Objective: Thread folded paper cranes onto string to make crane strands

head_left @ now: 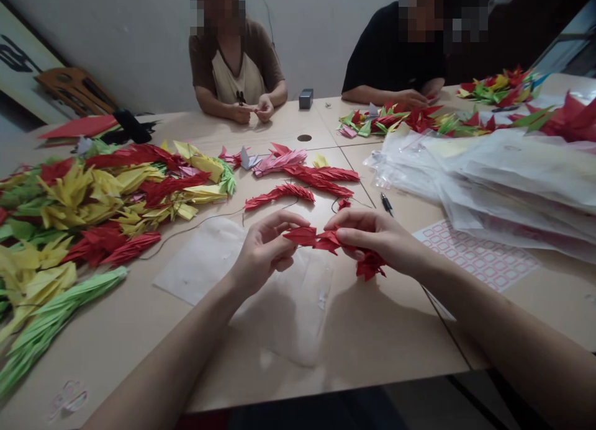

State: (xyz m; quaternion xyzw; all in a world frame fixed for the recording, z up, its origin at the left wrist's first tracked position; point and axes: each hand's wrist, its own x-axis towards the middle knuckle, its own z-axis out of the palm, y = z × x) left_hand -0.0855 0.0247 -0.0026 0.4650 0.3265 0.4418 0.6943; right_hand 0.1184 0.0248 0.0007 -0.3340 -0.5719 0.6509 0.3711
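Red origami cranes point(321, 239) are hanging between my left hand point(265, 253) and right hand point(377, 237), and my closed fingers point(358, 222) are gripping them. A clear plastic sheet point(288, 318) is lying beneath my fingers.

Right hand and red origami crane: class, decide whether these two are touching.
Touching: the head view shows the right hand pinching the red origami crane between its fingers.

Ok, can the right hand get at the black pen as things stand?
Probably yes: the black pen lies just beyond the right hand, with only tabletop between them, though that hand is pinching red origami cranes and would likely release them first.
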